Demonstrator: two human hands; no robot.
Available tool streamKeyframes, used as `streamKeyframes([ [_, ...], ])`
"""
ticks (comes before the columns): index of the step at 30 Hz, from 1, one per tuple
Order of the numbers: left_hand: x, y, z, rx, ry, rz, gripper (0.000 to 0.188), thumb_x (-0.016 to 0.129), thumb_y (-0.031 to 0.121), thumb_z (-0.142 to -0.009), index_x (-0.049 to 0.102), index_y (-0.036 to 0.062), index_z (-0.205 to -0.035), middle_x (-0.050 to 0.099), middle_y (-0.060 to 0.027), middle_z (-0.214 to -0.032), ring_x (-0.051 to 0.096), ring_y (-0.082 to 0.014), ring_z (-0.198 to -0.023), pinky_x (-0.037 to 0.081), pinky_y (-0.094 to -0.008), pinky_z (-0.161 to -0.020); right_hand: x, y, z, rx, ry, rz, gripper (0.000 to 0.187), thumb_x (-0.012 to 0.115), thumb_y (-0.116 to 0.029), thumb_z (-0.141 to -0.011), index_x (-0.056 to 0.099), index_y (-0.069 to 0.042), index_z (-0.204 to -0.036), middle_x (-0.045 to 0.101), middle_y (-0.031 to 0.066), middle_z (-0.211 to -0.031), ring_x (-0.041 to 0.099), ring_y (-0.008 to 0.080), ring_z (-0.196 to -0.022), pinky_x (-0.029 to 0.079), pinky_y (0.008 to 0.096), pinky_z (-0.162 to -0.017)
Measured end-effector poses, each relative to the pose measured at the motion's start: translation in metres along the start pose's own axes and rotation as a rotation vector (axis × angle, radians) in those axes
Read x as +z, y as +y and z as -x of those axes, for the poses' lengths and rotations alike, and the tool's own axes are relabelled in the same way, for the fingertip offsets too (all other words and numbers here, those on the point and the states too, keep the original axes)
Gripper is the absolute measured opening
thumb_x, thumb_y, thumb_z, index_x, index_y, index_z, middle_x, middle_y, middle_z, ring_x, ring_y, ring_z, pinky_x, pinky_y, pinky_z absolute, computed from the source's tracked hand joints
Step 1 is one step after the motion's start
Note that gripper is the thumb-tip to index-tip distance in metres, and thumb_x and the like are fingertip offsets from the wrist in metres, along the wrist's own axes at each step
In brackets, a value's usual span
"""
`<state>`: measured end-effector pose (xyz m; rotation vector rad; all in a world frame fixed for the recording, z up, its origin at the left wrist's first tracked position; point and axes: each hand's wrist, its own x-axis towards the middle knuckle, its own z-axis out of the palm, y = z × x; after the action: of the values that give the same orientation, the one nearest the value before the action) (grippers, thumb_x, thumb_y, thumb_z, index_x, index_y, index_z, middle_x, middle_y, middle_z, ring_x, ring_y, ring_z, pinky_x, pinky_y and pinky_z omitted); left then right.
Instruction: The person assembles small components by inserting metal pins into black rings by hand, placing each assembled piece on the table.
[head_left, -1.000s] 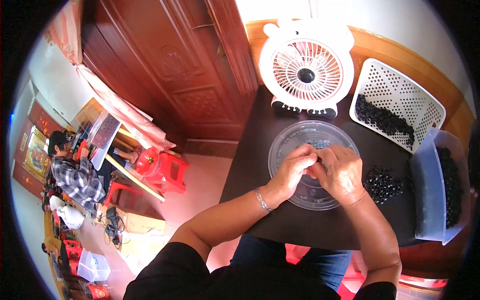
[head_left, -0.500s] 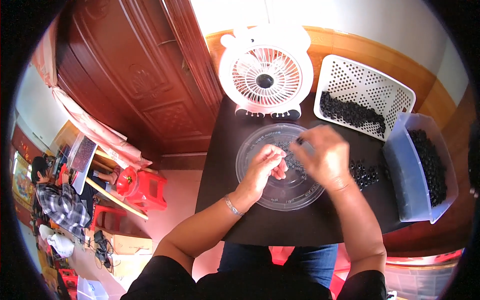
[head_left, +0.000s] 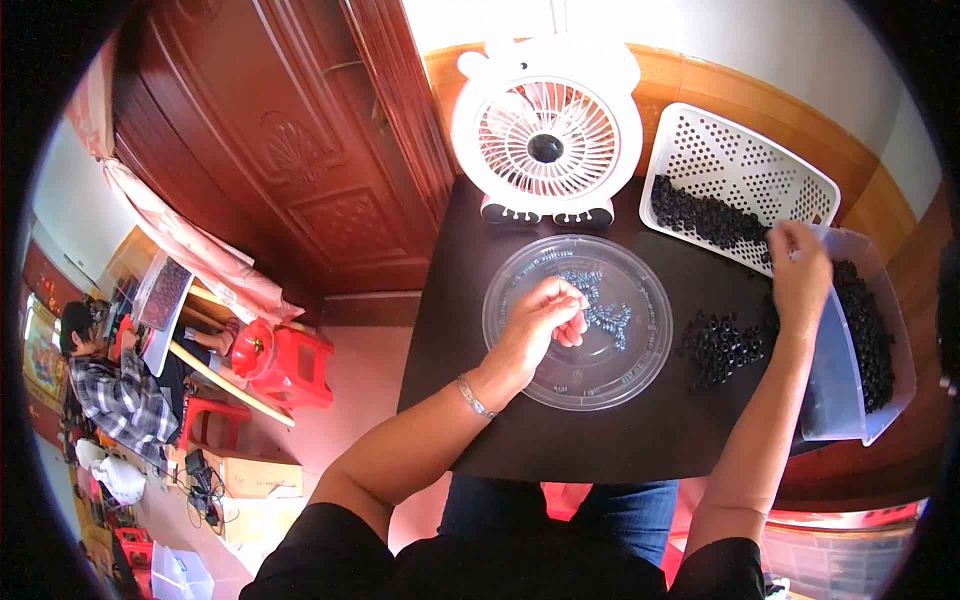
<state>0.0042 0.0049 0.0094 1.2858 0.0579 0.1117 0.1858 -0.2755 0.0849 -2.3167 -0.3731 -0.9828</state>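
My left hand point(head_left: 543, 328) is curled closed above a round clear plastic lid point(head_left: 652, 365) on the dark table; anything inside its fingers is hidden. Small bluish-grey metal pieces point(head_left: 606, 317), like short screws, lie scattered in the lid next to that hand. My right hand point(head_left: 803, 275) is over the near right corner of a white perforated basket point(head_left: 735, 140), beside the rim of a bluish plastic bin point(head_left: 832, 370). Its fingers are bent together, and what they hold, if anything, cannot be made out. Small black parts point(head_left: 708, 215) lie in the basket.
Loose black ring-like parts point(head_left: 725, 348) are piled on the table point(head_left: 600, 445) left of the bin, which holds many more. A white animal-shaped fan point(head_left: 545, 148) stands behind the lid. Far left, a person point(head_left: 120, 385) sits near red stools point(head_left: 300, 365).
My right hand has moved right, from above the lid to the basket corner. My left hand stays curled over the lid. The whole view has shifted slightly.
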Motion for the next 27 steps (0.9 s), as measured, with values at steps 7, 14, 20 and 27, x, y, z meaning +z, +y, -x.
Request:
streamKeyframes([
  [7, -0.002, 0.003, -0.001, -0.003, 0.023, -0.013, 0.018, 0.05, 0.021, -0.093, 0.056, 0.0044, -0.093, 0.06, -0.0043, -0.076, 0.057, -0.0125, -0.065, 0.045, -0.0244, -0.063, 0.016, -0.004, 0.021, -0.005, -0.828, -0.133, 0.018, 0.071, -0.014, -0.062, 0.066, -0.002, -0.075, 0.064, 0.0132, -0.069, 0.063, 0.0244, -0.065, 0.048, 0.0345, -0.062],
  [14, -0.005, 0.002, -0.001, 0.007, 0.024, 0.001, 0.017, 0.05, 0.021, -0.093, 0.056, 0.0054, -0.092, 0.06, -0.0037, -0.075, 0.057, -0.0121, -0.065, 0.045, -0.0246, -0.063, -0.003, -0.011, 0.018, -0.032, -0.929, -0.038, 0.015, 0.071, -0.01, -0.063, 0.066, -0.001, -0.073, 0.062, 0.0072, -0.065, 0.059, 0.0166, -0.061, 0.048, 0.0302, -0.059],
  [20, -0.002, 0.008, 0.0, 0.02, 0.027, -0.021, 0.015, 0.05, 0.019, -0.093, 0.057, 0.005, -0.091, 0.06, -0.0039, -0.075, 0.057, -0.0116, -0.064, 0.046, -0.0239, -0.061, 0.002, -0.007, 0.046, -0.088, -0.934, -0.024, 0.015, 0.07, -0.01, -0.062, 0.067, -0.003, -0.075, 0.066, 0.0122, -0.072, 0.065, 0.0272, -0.069, 0.051, 0.0352, -0.066],
  [27, -0.009, 0.0, -0.008, 0.021, 0.017, 0.001, 0.016, 0.05, 0.019, -0.093, 0.058, 0.0047, -0.091, 0.06, -0.0037, -0.073, 0.057, -0.011, -0.063, 0.047, -0.0238, -0.059, 0.016, -0.019, 0.05, -0.246, -0.831, 0.08, 0.017, 0.068, -0.013, -0.066, 0.065, -0.003, -0.079, 0.064, 0.0144, -0.074, 0.064, 0.0293, -0.072, 0.05, 0.0377, -0.068],
])
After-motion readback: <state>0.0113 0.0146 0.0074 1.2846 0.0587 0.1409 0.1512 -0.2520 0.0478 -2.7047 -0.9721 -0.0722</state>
